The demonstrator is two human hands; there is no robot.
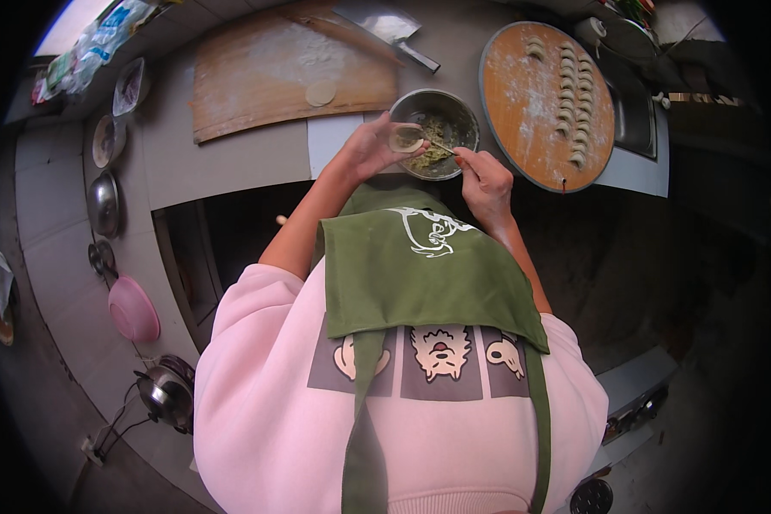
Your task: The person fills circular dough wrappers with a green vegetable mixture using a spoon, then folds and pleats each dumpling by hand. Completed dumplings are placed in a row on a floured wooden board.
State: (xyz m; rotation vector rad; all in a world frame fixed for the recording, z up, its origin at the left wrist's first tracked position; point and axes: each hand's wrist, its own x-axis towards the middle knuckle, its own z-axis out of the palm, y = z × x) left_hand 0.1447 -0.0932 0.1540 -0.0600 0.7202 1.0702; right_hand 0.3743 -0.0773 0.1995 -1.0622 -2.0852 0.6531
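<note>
A round dumpling wrapper (398, 142) rests in my left hand (371, 149), over the left side of a metal bowl (473, 128). My right hand (486, 186) grips the handle of a thin utensil (441, 148), whose far end reaches the wrapper; its tip is hard to make out. Chopped greenish filling (432, 157) lies in the bowl below. Another flat wrapper (320, 93) sits on the floured wooden board (244, 90). To the right, a round wooden board (514, 90) bears rows of folded dumplings (565, 83).
A cleaver (385, 27) and a rolling pin (347, 35) lie at the back. Right of the round board is a sink (636, 122). Along the left counter stand metal bowls (104, 202), a pink basin (133, 308) and a metal pot (166, 393).
</note>
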